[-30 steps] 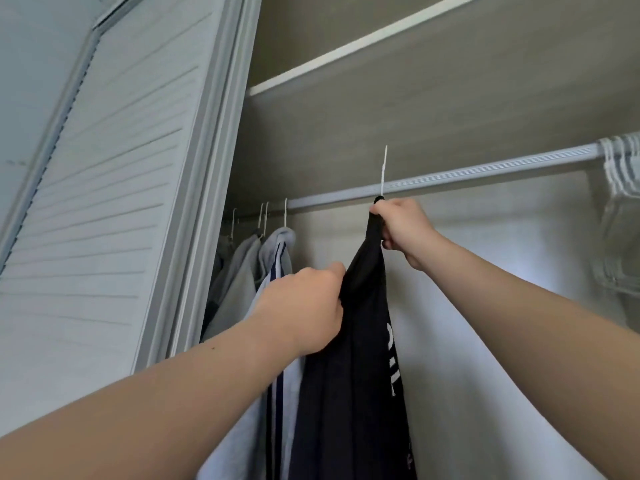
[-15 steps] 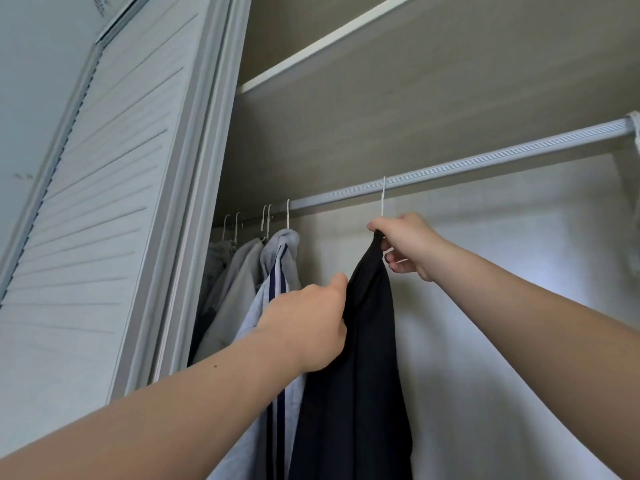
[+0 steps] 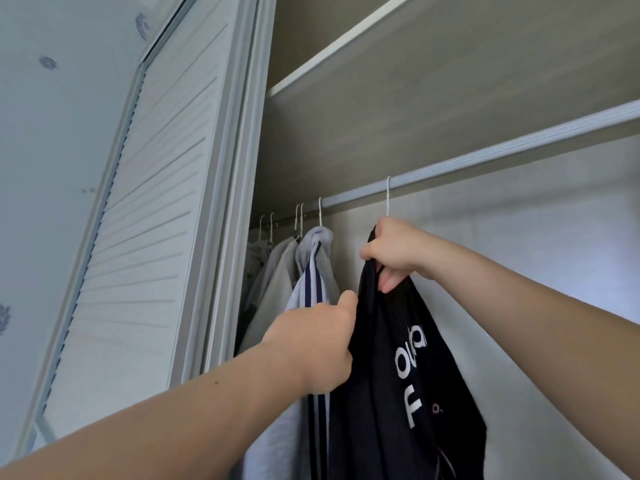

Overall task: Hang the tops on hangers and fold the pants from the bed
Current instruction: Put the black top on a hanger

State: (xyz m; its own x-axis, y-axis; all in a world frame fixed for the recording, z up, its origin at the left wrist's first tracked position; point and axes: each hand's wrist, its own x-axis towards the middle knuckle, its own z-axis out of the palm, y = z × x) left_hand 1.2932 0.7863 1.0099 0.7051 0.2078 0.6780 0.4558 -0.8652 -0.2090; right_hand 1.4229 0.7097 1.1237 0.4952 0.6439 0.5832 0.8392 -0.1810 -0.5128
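Note:
A black top (image 3: 408, 375) with white lettering hangs on a white hanger whose hook (image 3: 388, 195) sits over the closet rail (image 3: 502, 157). My right hand (image 3: 394, 252) pinches the black top's collar just under the hook. My left hand (image 3: 318, 344) grips the black top's left edge lower down. To the left hang a light grey top with navy stripes (image 3: 311, 271) and several other grey tops (image 3: 273, 271) on white hangers.
A shelf (image 3: 433, 64) runs above the rail. A white louvred closet door (image 3: 138, 237) stands at the left, its frame close to the hung tops. The closet's back wall (image 3: 519, 254) shows to the right of the black top.
The hanger hook has come to rest on the rail. My right hand has shifted from the hanger neck down onto the collar, and the black top has turned so its white lettering shows.

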